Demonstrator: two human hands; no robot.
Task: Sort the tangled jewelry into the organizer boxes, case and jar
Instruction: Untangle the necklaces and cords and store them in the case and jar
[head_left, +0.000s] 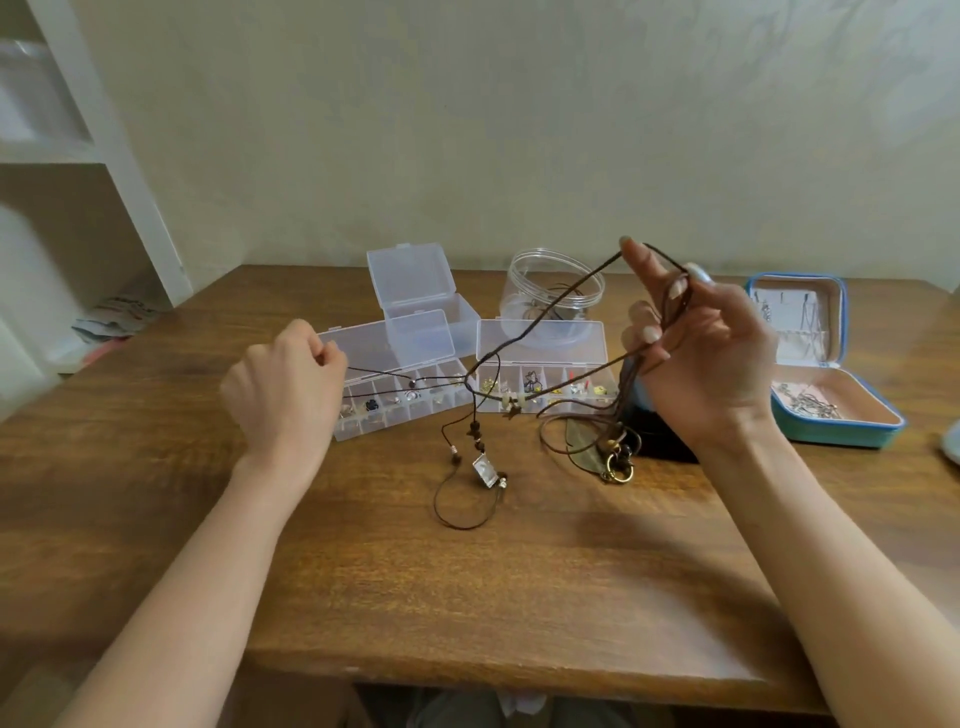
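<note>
A wooden table, and above its middle a tangle of brown cord necklaces held between two hands.
The left hand pinches one thin cord in curled fingers. The right hand grips a raised bundle, with pendants trailing on the wood. Behind are three clear organizer boxes, one jar and one open blue case. A pale wall lies beyond, with white shelving on the left.

Three clear organizer boxes occupied mid-frame: one left divided box, one right divided box and one small plain box behind them. One jar and one case lay toward the right. Two hands were present: left hand, right hand. The tangled cords could not be counted. Two pendants showed: one silver pendant, one leaf pendant.
</note>
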